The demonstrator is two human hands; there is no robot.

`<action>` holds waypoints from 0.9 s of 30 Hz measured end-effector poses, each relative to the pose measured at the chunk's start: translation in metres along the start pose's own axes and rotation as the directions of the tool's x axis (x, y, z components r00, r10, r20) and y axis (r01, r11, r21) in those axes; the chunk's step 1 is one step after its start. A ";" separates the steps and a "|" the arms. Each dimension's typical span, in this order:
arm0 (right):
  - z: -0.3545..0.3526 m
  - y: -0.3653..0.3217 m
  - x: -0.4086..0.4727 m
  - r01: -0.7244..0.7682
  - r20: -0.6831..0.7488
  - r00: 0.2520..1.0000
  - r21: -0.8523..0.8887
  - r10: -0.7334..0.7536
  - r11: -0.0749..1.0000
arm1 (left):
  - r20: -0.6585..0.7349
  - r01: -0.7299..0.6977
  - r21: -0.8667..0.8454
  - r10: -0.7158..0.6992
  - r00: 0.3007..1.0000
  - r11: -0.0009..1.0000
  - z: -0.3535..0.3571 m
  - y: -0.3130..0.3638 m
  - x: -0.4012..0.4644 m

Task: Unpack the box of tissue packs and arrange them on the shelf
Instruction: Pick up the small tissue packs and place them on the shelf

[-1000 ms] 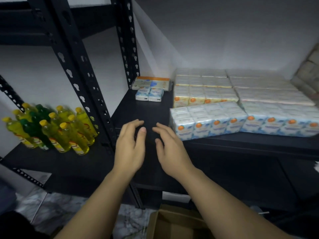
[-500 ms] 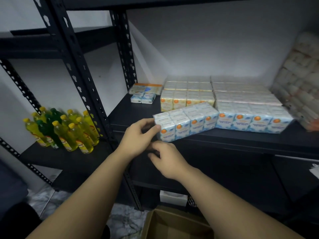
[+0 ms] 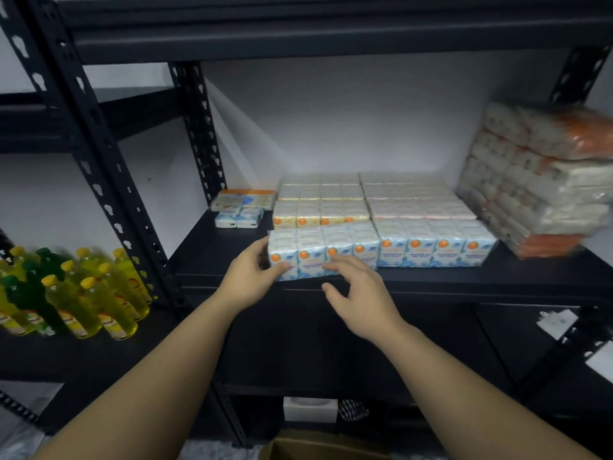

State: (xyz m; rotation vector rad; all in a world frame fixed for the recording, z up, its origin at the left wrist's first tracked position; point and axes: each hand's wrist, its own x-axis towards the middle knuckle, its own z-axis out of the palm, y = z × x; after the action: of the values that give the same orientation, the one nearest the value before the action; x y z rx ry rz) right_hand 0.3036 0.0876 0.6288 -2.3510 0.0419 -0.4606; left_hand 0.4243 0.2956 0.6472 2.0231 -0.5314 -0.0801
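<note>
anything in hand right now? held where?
The left hand grips the front-left blue tissue pack bundle at its left front corner, thumb on the front face. The right hand only touches its front lower edge with its fingertips.

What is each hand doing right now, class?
Left hand: gripping the left end of the blue tissue block on the shelf.
Right hand: open, fingers spread, fingertips resting against the block's front, not gripping.

Black metal shelf (image 3: pixel 215 247), carrying rows of tissue packs (image 3: pixel 381 227), two small loose packs (image 3: pixel 238 218) at back left, a wrapped stack (image 3: pixel 537 180) at right. Lower left shelf (image 3: pixel 66 356) with yellow and green bottles (image 3: pixel 73 293).
</note>
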 end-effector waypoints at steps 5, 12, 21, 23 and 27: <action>-0.015 0.008 0.007 -0.045 -0.116 0.992 -0.044 0.040 0.998 | -0.014 0.029 0.004 -0.029 0.999 1.000 0.003 -0.009 0.027; -0.012 0.017 0.012 -0.109 -0.218 0.971 -0.057 0.094 0.992 | -0.091 0.017 -0.029 -0.020 0.996 0.999 0.010 -0.017 0.040; -0.016 0.040 0.027 -0.253 -0.534 0.844 -0.311 0.052 0.916 | -0.200 0.002 -0.101 -0.022 0.980 0.995 0.022 -0.021 0.034; -0.017 0.043 0.031 -0.262 -0.550 0.834 -0.320 0.047 0.910 | -0.196 0.003 -0.071 -0.017 0.980 0.997 0.021 -0.018 0.036; -0.023 0.049 0.040 -0.251 -0.540 0.841 -0.336 0.033 0.908 | -0.217 0.003 0.045 0.006 0.976 0.999 0.019 -0.013 0.038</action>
State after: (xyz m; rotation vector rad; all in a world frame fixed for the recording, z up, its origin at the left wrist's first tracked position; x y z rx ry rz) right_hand 0.3384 0.0307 0.6240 -2.5066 0.6238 -1.0961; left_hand 0.4579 0.2701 0.6333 2.0439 -0.3991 0.1536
